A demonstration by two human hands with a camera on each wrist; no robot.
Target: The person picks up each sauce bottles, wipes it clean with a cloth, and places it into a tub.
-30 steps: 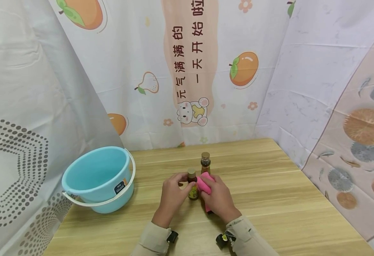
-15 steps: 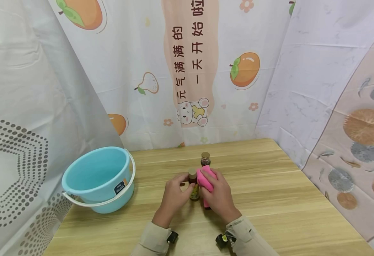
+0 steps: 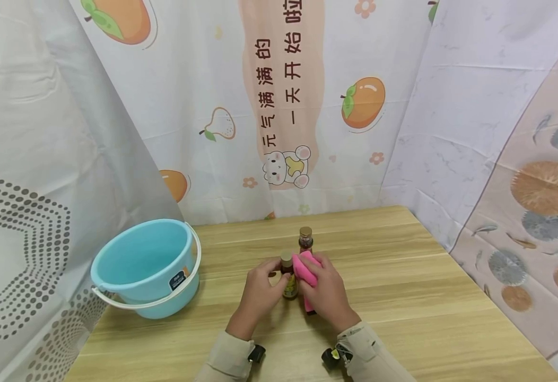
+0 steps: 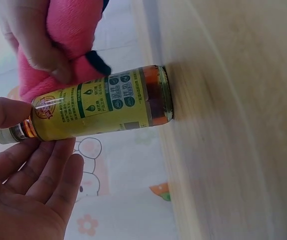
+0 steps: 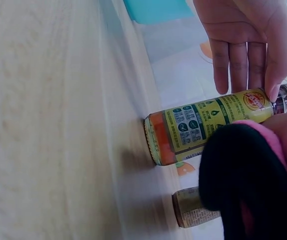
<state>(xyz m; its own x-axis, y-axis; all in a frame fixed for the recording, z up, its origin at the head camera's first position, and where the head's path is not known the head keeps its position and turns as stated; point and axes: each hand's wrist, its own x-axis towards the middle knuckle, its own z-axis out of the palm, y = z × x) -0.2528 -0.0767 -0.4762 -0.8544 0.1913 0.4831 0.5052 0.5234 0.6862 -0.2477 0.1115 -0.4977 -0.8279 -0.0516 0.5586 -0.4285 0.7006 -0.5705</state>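
Observation:
A small glass bottle [image 3: 289, 289] with a yellow label and pale cap stands upright on the wooden table. My left hand [image 3: 258, 292] holds it near the neck between thumb and fingers; the left wrist view shows the label and the bottle's amber lower part [image 4: 156, 95]. My right hand [image 3: 328, 292] grips a folded pink cloth [image 3: 310, 269] against the bottle's right side. In the right wrist view the cloth has a black part [image 5: 238, 175]. Behind the right hand stands a second bottle [image 3: 306, 239] with a gold cap, its lower part hidden in the head view.
A light blue bucket [image 3: 183, 265] with a white handle [image 3: 140, 306] stands at the left of the wooden table [image 3: 403, 297]. Printed curtains [image 3: 346, 175] hang behind the table and along both sides.
My right hand with the pink cloth has shifted slightly up, then a little down beside the bottle. My left hand keeps its hold on the bottle, almost unmoved.

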